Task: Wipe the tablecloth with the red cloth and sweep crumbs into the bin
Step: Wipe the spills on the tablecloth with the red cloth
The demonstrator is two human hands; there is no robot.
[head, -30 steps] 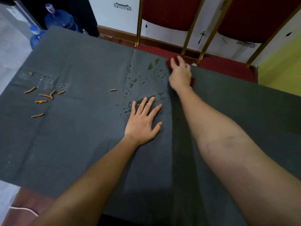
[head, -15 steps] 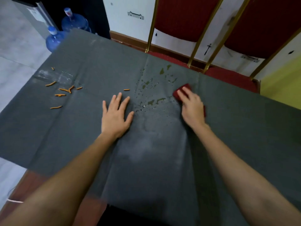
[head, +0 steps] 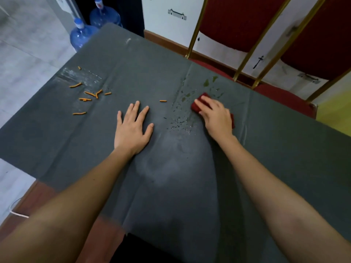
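At the bottom of the frame a brown wooden table edge (head: 47, 194) shows under the hem of the dark grey tablecloth (head: 171, 196), with a white cable (head: 19, 215) on the floor at lower left. Two bare forearms reach up over the cloth, which has a paler, damp-looking patch between them. At centre the left hand (head: 133, 128) lies flat, palm down, fingers spread and holding nothing. Right of it the right hand (head: 216, 116) lies palm down on the red cloth (head: 197, 105), fingers stretched over it and pressing it to the tablecloth. Wet drops (head: 180, 118) glisten between the hands and beyond the cloth. A single orange crumb (head: 163, 100) lies just past the left hand, and more orange crumbs (head: 89, 93) are scattered at middle left beside a shiny patch (head: 79, 76). Beyond the table stand two blue water bottles (head: 81, 35) at upper left on the pale tiled floor (head: 22, 54), and red gold-framed chairs (head: 237, 21) at upper right.
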